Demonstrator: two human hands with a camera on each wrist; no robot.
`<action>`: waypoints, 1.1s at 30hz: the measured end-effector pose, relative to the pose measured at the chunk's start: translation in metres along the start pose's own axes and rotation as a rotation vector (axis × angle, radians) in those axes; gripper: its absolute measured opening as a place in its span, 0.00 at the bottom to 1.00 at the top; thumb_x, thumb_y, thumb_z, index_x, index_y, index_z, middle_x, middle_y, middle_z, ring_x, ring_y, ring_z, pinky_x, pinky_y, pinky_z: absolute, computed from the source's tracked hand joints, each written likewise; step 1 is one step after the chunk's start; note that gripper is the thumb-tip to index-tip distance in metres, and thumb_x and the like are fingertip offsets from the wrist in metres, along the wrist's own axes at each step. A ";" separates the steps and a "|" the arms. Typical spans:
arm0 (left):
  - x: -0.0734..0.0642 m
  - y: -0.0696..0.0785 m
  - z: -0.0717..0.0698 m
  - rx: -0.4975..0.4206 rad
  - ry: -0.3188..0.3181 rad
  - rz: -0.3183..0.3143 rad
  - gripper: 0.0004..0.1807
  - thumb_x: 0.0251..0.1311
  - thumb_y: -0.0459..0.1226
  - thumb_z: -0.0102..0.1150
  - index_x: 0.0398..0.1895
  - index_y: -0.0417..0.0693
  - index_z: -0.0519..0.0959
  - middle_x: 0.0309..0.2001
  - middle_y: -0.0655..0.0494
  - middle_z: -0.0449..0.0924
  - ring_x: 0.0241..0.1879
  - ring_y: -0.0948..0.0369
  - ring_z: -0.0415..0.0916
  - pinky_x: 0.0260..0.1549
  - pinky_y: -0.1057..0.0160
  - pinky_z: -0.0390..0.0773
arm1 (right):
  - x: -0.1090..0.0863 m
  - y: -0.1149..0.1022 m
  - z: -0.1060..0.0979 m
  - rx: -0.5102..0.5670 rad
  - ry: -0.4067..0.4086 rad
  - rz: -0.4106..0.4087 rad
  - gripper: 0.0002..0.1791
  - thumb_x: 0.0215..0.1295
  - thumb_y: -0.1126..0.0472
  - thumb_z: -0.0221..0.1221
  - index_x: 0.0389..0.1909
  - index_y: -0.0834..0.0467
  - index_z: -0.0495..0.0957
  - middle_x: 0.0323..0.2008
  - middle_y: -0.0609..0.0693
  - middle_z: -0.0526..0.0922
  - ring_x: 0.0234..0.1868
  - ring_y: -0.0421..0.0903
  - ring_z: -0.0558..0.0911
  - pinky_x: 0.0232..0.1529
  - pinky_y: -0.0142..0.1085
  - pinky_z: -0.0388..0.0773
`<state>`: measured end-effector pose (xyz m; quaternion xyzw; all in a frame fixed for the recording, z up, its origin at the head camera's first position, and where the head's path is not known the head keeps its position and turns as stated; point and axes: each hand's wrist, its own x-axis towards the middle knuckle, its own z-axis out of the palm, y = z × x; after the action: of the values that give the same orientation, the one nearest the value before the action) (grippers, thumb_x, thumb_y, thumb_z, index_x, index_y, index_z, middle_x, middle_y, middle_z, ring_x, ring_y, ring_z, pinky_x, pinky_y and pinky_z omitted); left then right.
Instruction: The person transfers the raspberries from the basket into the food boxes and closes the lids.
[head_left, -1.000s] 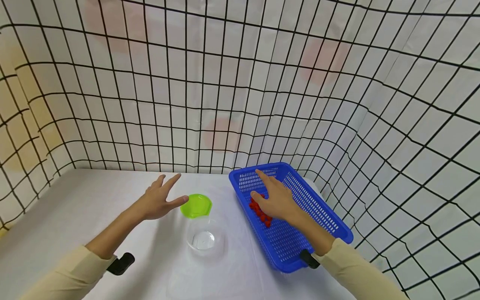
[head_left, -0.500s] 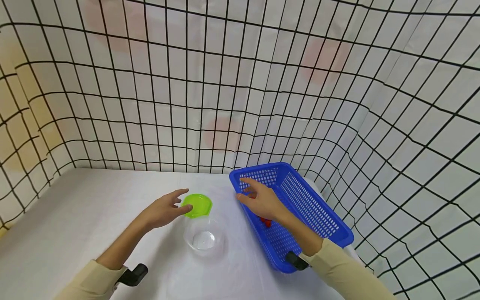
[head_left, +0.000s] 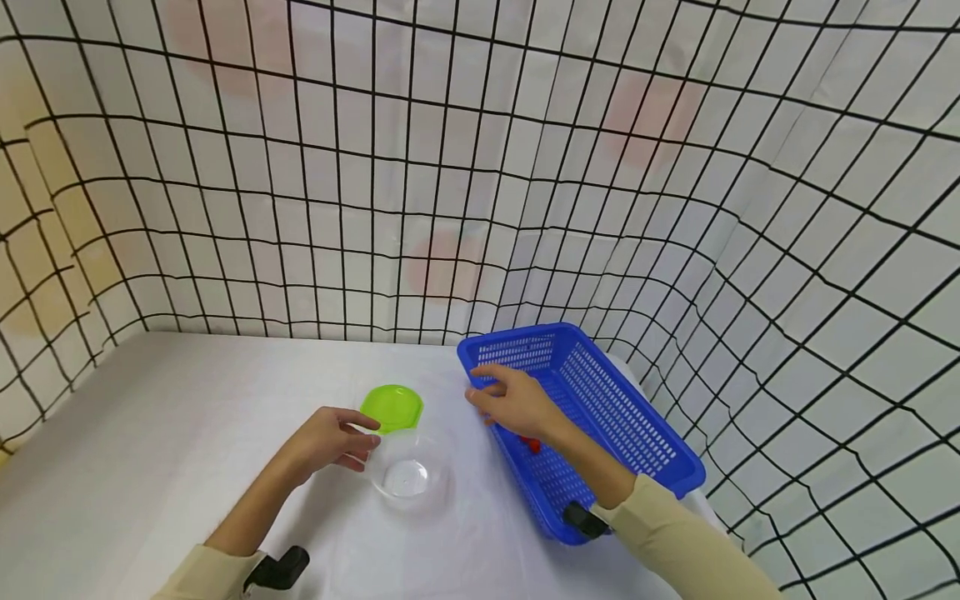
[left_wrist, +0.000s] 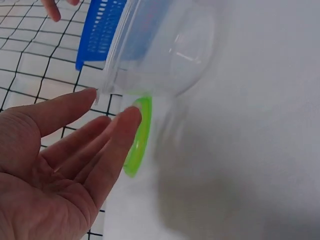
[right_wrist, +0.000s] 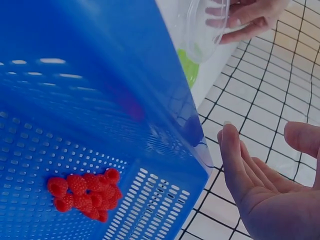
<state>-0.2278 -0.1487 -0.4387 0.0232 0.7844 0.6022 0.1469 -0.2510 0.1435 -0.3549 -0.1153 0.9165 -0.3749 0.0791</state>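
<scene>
A clear plastic bowl (head_left: 408,479) stands on the white table. My left hand (head_left: 326,446) is at its left rim, thumb tip (left_wrist: 92,95) right by the rim and the other fingers nearly straight. Behind the bowl lies a bright green round lid or dish (head_left: 392,406), partly overlapped by the bowl. My right hand (head_left: 517,404) hovers by the left edge of a blue perforated basket (head_left: 633,446), fingers loosely bent and holding nothing. Several red raspberries (right_wrist: 87,194) lie in a cluster on the basket floor; in the head view my right hand and forearm hide most of them.
A black wire grid (head_left: 397,208) with white sheeting behind it encloses the back and sides. White cloth (head_left: 202,400) covers the table. The basket stands at the right, its far corner near the grid. A black wrist camera (head_left: 277,568) sits on each sleeve cuff.
My left hand has come down and toward me, from beside the green piece to the bowl's left rim. My right hand has shifted left, from over the raspberries to the basket's left edge.
</scene>
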 end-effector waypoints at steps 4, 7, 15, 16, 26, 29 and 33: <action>-0.001 -0.005 0.001 -0.053 -0.016 -0.004 0.24 0.60 0.31 0.68 0.57 0.26 0.77 0.41 0.37 0.87 0.31 0.52 0.86 0.35 0.54 0.89 | 0.002 0.002 0.000 0.011 -0.004 0.016 0.27 0.72 0.49 0.60 0.67 0.56 0.74 0.47 0.57 0.89 0.36 0.48 0.89 0.46 0.45 0.87; 0.001 -0.006 0.001 -0.087 -0.025 0.007 0.22 0.60 0.30 0.68 0.56 0.26 0.78 0.39 0.39 0.87 0.29 0.55 0.86 0.34 0.58 0.89 | 0.003 0.003 0.000 0.029 -0.003 0.028 0.26 0.72 0.49 0.59 0.67 0.56 0.74 0.48 0.57 0.88 0.36 0.49 0.89 0.45 0.45 0.87; 0.002 -0.011 0.004 -0.154 -0.003 -0.002 0.17 0.59 0.29 0.67 0.49 0.27 0.82 0.33 0.49 0.86 0.26 0.59 0.83 0.31 0.62 0.88 | 0.006 0.005 -0.003 0.066 -0.006 0.032 0.24 0.72 0.52 0.61 0.64 0.57 0.77 0.46 0.56 0.89 0.34 0.48 0.89 0.42 0.44 0.87; 0.001 -0.012 0.005 -0.165 -0.002 0.000 0.17 0.58 0.30 0.67 0.49 0.27 0.82 0.32 0.50 0.86 0.27 0.59 0.83 0.30 0.62 0.88 | 0.007 0.005 -0.004 0.070 -0.007 0.035 0.24 0.71 0.52 0.61 0.64 0.57 0.77 0.46 0.56 0.89 0.35 0.49 0.89 0.42 0.44 0.87; -0.005 -0.017 0.008 -0.226 0.008 0.013 0.21 0.59 0.30 0.67 0.54 0.26 0.79 0.32 0.51 0.84 0.30 0.58 0.83 0.30 0.58 0.89 | 0.018 0.007 -0.024 0.142 -0.029 0.058 0.21 0.72 0.53 0.60 0.60 0.58 0.79 0.48 0.60 0.87 0.39 0.49 0.88 0.43 0.42 0.88; -0.005 -0.019 0.006 -0.249 0.006 0.018 0.21 0.59 0.29 0.66 0.55 0.26 0.78 0.33 0.51 0.84 0.32 0.59 0.83 0.33 0.57 0.89 | 0.023 0.011 -0.032 0.185 -0.031 0.056 0.21 0.73 0.54 0.60 0.60 0.61 0.79 0.47 0.61 0.86 0.40 0.51 0.88 0.44 0.42 0.88; -0.006 -0.022 0.003 -0.277 0.000 0.029 0.21 0.58 0.27 0.65 0.55 0.24 0.78 0.34 0.52 0.84 0.34 0.60 0.83 0.35 0.57 0.89 | 0.026 0.018 -0.046 0.225 -0.030 0.043 0.22 0.74 0.55 0.58 0.60 0.65 0.78 0.47 0.62 0.85 0.45 0.56 0.88 0.47 0.45 0.88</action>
<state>-0.2182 -0.1527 -0.4590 0.0144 0.6932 0.7069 0.1400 -0.2898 0.1795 -0.3371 -0.0916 0.8696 -0.4718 0.1132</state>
